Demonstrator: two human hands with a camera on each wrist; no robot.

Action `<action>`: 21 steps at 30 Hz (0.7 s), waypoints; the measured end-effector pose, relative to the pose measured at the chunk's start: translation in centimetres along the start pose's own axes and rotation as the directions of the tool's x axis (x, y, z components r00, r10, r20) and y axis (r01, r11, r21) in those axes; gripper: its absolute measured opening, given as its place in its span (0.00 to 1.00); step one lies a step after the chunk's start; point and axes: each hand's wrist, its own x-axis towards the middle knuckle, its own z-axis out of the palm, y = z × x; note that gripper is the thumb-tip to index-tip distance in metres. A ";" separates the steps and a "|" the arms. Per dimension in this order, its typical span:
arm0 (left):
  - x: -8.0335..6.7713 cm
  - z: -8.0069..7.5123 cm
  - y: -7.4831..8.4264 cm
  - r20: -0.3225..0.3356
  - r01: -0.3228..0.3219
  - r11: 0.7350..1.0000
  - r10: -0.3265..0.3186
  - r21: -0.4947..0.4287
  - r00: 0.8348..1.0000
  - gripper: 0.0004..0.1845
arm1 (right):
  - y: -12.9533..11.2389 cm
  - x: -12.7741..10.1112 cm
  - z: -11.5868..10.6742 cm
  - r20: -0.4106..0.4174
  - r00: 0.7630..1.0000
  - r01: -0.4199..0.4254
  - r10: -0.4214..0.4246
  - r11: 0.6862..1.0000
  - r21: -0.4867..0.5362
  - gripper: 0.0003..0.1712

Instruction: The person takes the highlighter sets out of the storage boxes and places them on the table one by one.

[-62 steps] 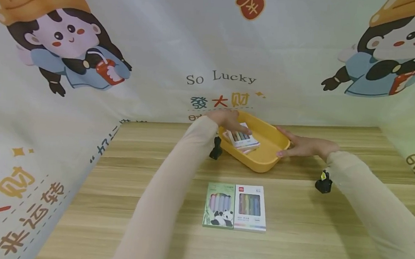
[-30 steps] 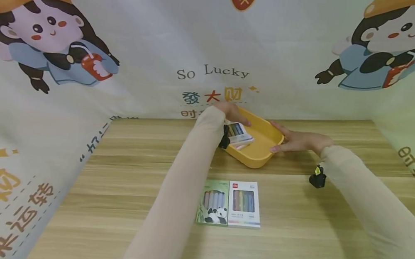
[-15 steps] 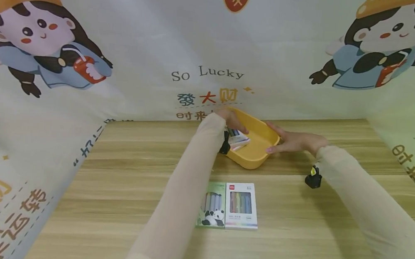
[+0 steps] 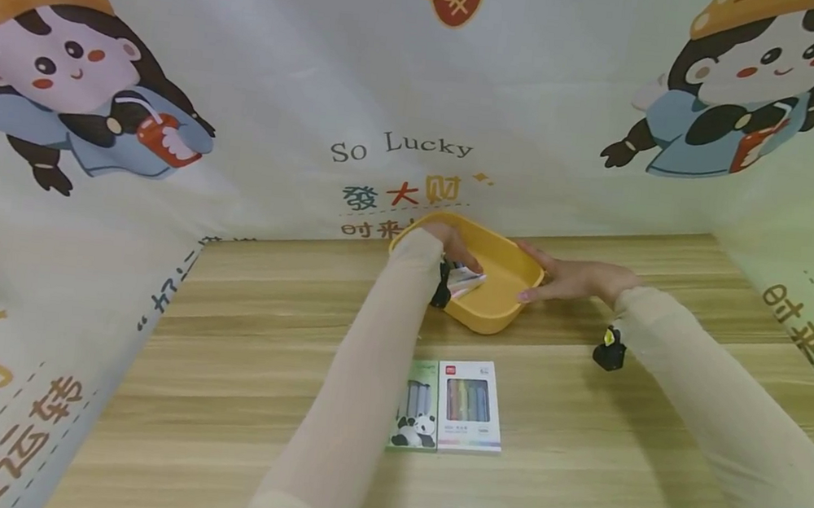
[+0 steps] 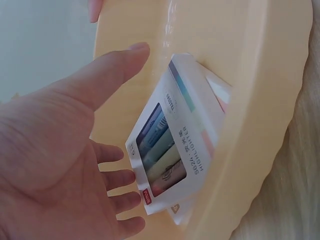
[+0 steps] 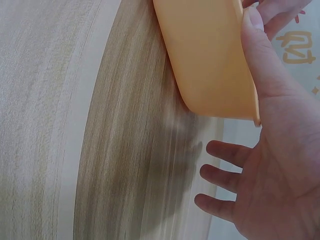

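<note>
A yellow plastic bin (image 4: 486,321) stands at the back of the table. Inside it, a white highlighter box (image 5: 187,165) with a clear window lies tilted on another box (image 5: 215,90), mostly hidden. My left hand (image 5: 55,145) is inside the bin; its thumb is apart from the top box and its fingertips are by the box's edge. At the bin's right end, my right hand (image 4: 574,280) touches the rim with thumb and index finger, while its other fingers (image 6: 220,207) extend clear of the bin. Two flat pen boxes, green panda (image 4: 417,410) and white (image 4: 471,407), lie side by side in front.
The wooden table (image 4: 218,383) meets a printed cloth backdrop (image 4: 305,89) right behind the bin, and cloth also rises at both sides. My left forearm (image 4: 349,396) covers part of the green box. A black wrist camera (image 4: 609,351) hangs under my right wrist.
My left hand has shifted rightward over the bin, and its wrist now hides more of the boxes inside. The head view has drifted, moving the scene leftward. My right hand stays at the rim.
</note>
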 end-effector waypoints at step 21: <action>1.5 1.9 -0.3 -0.240 0.045 0.938 -0.135 -0.345 0.961 0.40 | -0.1 0.0 0.1 0.002 1.000 0.000 0.000 1.000 0.006 0.63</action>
